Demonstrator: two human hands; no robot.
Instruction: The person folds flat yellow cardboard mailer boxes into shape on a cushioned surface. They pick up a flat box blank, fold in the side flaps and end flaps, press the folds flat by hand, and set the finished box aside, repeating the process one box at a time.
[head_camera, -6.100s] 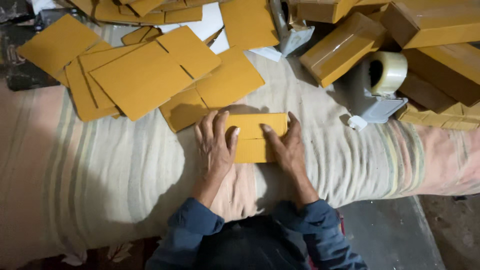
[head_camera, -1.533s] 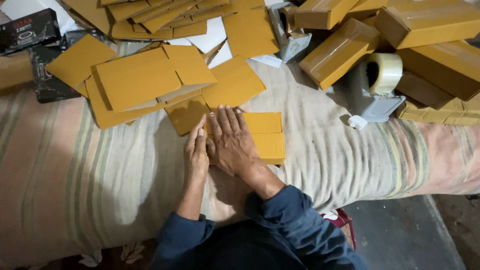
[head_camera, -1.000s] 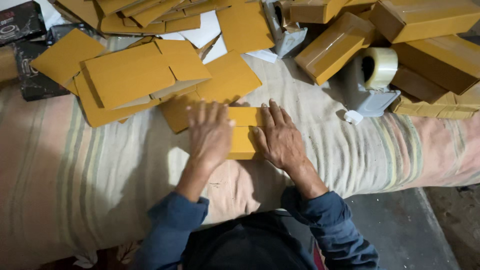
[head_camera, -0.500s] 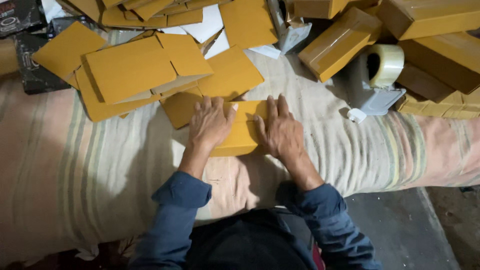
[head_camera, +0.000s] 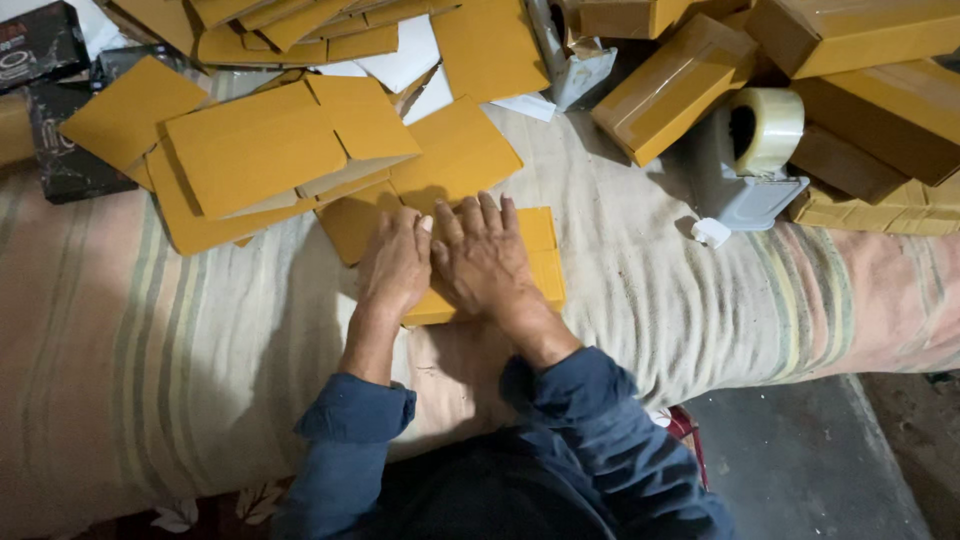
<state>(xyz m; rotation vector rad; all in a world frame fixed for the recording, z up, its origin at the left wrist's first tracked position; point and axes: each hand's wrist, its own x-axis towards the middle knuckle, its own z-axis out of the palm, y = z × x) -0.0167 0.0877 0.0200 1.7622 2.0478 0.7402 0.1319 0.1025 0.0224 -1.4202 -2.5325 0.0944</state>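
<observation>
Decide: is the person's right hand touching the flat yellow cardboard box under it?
Touching. The head view shows the right hand pressed palm-down on the flat yellow cardboard box, fingers spread, no gap.

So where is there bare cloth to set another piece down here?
Bare striped cloth lies left of the left hand, below the flat cardboard pile. More lies right of the folded cardboard piece, below the tape dispenser. The far edge is crowded with taped boxes.

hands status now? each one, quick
Left hand: open, palm flat on the left end of the folded yellow cardboard piece.
Right hand: open, fingers spread, pressed flat on the same piece, holding nothing.
</observation>
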